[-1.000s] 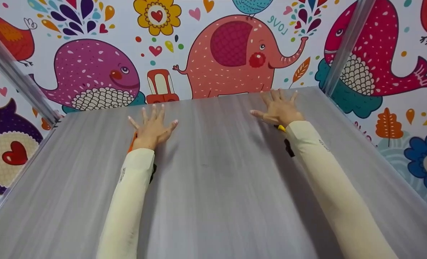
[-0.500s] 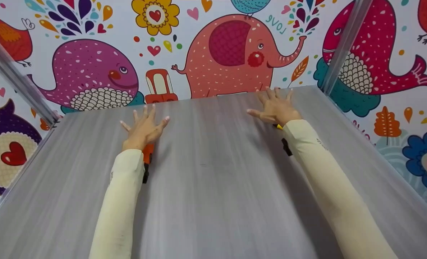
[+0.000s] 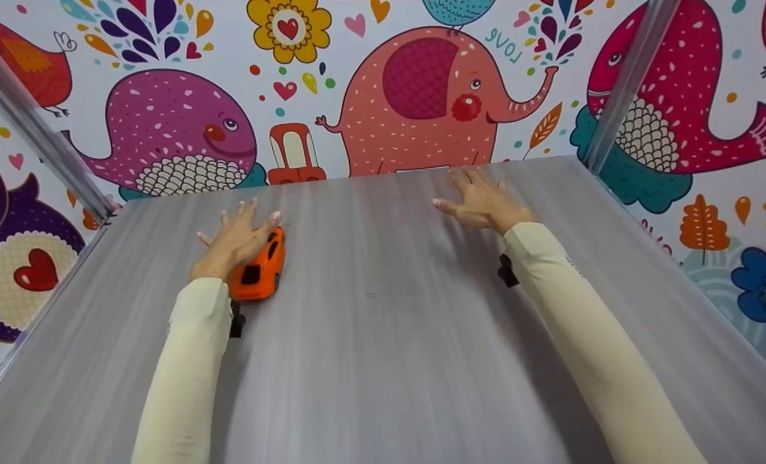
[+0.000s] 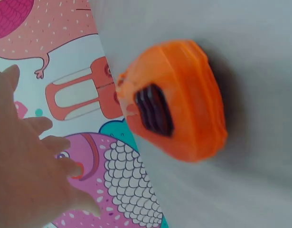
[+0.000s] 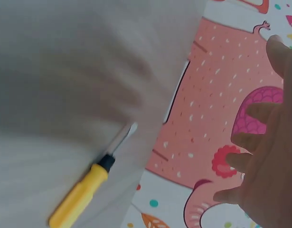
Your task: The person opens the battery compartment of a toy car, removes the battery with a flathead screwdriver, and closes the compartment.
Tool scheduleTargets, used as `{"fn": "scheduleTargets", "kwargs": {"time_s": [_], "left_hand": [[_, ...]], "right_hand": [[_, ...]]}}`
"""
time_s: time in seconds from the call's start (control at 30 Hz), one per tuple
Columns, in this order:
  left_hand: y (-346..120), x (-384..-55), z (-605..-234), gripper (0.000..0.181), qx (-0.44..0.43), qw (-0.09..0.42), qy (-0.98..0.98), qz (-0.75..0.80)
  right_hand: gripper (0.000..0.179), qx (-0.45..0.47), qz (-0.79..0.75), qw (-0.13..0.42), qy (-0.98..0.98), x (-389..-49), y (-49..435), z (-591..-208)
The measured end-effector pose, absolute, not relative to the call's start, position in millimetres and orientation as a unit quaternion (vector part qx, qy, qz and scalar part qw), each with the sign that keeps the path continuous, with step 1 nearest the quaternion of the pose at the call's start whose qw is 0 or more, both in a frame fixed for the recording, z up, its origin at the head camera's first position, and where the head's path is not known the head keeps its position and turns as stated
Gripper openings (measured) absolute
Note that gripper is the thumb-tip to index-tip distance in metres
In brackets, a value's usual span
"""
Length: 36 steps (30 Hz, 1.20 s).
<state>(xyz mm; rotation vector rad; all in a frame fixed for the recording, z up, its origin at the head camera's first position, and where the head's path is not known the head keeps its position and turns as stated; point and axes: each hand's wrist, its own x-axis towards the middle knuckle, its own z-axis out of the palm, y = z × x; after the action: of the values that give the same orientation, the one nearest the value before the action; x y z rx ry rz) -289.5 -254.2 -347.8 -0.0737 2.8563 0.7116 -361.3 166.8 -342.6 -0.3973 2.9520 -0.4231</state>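
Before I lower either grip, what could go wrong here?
The toy car is partly covered by the left grip in the head view, so lowering that grip might bump the car and set it rolling.

The screwdriver shows only in the right wrist view; steering the right grip by the head view alone may miss it or catch its metal shaft.

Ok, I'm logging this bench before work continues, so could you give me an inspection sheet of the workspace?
Surface: grey streaked table, a small faint mark near its middle.
Job's things: orange toy car on the table; yellow-handled screwdriver lying there too, blade towards the wall.
Clutter: nothing seen.
Hands: left hand near the car, right hand near the screwdriver; fingers spread, neither holding anything.
Cables: nothing seen.
Surroundings: brightly patterned wall, metal posts at both sides.
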Motion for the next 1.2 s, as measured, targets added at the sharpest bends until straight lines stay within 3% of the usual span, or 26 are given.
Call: {"fn": "scheduleTargets", "kwargs": {"time_s": [0.5,0.83,1.2], "left_hand": [[-279,-289,-351,0.093,-0.032,0.129,0.936,0.327],[-295,-292,-366,0.087,-0.029,0.077,0.91,0.406],[-306,-306,-383,0.075,-0.057,0.05,0.837,0.542]], "right_hand": [[0.086,-0.155,-0.271,0.145,0.939,-345,117,-361],[0.061,-0.212,-0.389,0.127,0.888,-328,59,-377],[0.047,-0.183,-0.508,0.177,0.823,-305,7,-386]]}}
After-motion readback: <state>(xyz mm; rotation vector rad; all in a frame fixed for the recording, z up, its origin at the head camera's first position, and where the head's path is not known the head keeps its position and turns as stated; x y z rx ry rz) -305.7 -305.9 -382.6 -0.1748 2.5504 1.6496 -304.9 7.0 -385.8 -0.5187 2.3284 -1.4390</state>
